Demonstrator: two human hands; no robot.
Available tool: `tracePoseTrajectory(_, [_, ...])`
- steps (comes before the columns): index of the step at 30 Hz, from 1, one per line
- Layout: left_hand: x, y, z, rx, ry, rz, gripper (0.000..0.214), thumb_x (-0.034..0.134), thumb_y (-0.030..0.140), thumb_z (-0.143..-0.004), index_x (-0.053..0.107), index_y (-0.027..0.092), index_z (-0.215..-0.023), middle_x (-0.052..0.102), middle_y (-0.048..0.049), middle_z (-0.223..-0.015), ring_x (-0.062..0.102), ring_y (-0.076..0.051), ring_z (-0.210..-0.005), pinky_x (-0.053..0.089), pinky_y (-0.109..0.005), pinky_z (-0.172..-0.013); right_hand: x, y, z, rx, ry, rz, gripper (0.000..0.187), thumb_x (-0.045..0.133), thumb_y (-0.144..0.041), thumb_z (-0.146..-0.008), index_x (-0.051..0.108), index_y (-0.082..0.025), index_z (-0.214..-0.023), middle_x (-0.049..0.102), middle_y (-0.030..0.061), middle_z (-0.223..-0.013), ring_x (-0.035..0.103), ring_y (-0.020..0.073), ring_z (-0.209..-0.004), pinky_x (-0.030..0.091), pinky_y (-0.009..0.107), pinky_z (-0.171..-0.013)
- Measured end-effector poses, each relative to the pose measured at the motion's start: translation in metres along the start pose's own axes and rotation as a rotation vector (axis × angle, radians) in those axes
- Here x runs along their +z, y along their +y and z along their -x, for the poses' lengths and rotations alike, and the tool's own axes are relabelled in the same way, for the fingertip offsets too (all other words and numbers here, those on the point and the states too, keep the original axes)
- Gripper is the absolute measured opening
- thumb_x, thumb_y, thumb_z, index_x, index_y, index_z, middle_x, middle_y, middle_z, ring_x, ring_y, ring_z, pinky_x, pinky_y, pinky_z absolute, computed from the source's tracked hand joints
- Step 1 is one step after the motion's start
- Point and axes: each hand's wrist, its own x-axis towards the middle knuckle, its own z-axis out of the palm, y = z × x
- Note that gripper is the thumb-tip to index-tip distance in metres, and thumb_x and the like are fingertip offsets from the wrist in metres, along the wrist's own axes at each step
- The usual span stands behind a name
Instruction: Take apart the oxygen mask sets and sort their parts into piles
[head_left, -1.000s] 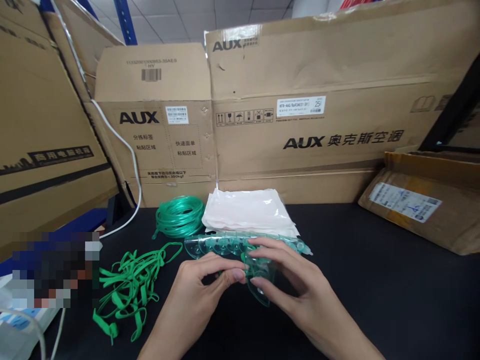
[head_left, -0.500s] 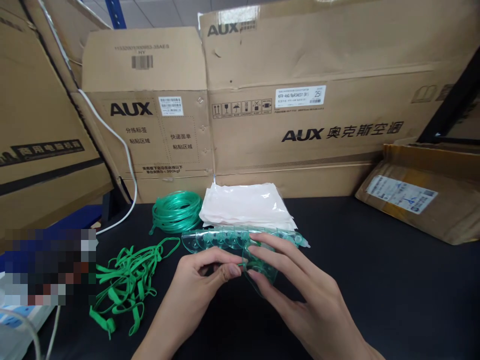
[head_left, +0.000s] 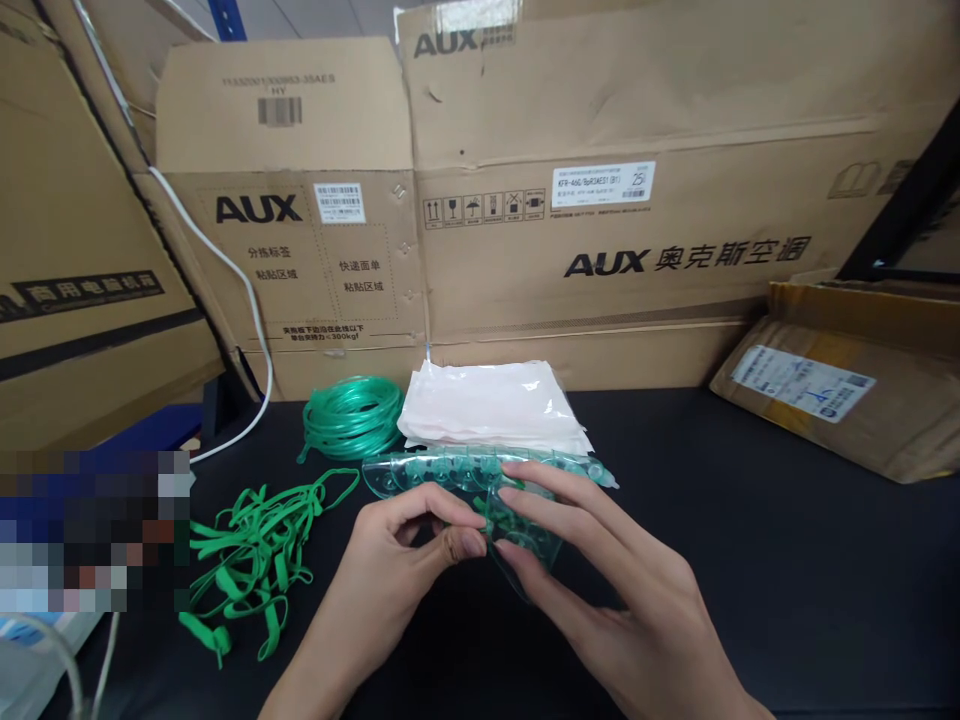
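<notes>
My right hand (head_left: 607, 560) grips a clear green plastic oxygen mask (head_left: 529, 525), fingers on its top and the thumb at its lower edge. Thumb and forefinger of my left hand (head_left: 420, 545) pinch together at the mask's left edge. A bit of green elastic strap (head_left: 481, 504) shows at those fingertips; its remainder is hidden by the hand and the mask. Just behind lies a nested row of similar masks (head_left: 431, 470). A loose tangle of green elastic straps (head_left: 255, 550) rests on the table to the left of my left hand.
Coiled green tubing (head_left: 352, 415) and a stack of white plastic bags (head_left: 495, 405) lie at the back of the black table (head_left: 787, 580). Large cardboard panels (head_left: 525, 250) stand behind. An opened carton (head_left: 825, 385) sits at right, a white cable (head_left: 255, 310) at left.
The view has shifted slightly. The mask has turned a little in my right hand, and the green strap shows more behind my left fingertips. Both hands keep their grip.
</notes>
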Motion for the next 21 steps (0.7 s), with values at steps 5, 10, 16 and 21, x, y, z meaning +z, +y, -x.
tracePoseTrajectory(5, [0.0018,0.0029,0.0005,-0.061,0.024,-0.008,0.014,0.087,0.027,-0.075,0.077,0.018,-0.074,0.073,0.0019,-0.068,0.06,-0.01,-0.066,0.046,-0.016,-0.063,-0.0024,-0.0015,-0.0031,0.007,-0.028,-0.069,0.033,0.067,-0.006,-0.092,0.065,-0.021,-0.121,0.068,0.0047,-0.128,0.067,0.0115,-0.118,0.048,0.013,-0.105])
tracePoseTrajectory(10, [0.0033,0.0088,0.0,-0.075,-0.009,0.038,0.015,0.086,0.019,-0.075,0.072,0.019,-0.08,0.071,0.0057,-0.065,0.063,-0.009,-0.064,0.047,-0.015,-0.064,-0.0017,0.0013,-0.0035,0.053,-0.057,-0.184,0.033,0.068,-0.006,-0.091,0.066,-0.023,-0.119,0.071,0.0036,-0.126,0.069,0.0113,-0.116,0.049,0.014,-0.104])
tracePoseTrajectory(16, [0.0038,0.0063,0.0011,-0.066,-0.036,0.11,0.024,0.083,0.014,-0.079,0.06,0.021,-0.079,0.07,0.0084,-0.069,0.066,-0.007,-0.066,0.049,-0.014,-0.066,-0.0016,0.004,-0.0015,0.108,-0.098,-0.218,0.026,0.066,-0.007,-0.094,0.07,-0.024,-0.113,0.072,0.0024,-0.127,0.067,0.0125,-0.12,0.048,0.017,-0.106])
tracePoseTrajectory(21, [0.0073,0.0058,0.0027,-0.002,-0.029,0.022,0.025,0.084,0.02,-0.08,0.06,0.023,-0.088,0.07,0.0082,-0.073,0.066,-0.009,-0.069,0.05,-0.017,-0.07,-0.001,0.0022,-0.0019,0.153,-0.104,-0.264,0.018,0.064,-0.009,-0.095,0.07,-0.026,-0.099,0.073,-0.0003,-0.122,0.066,0.0115,-0.12,0.05,0.015,-0.099])
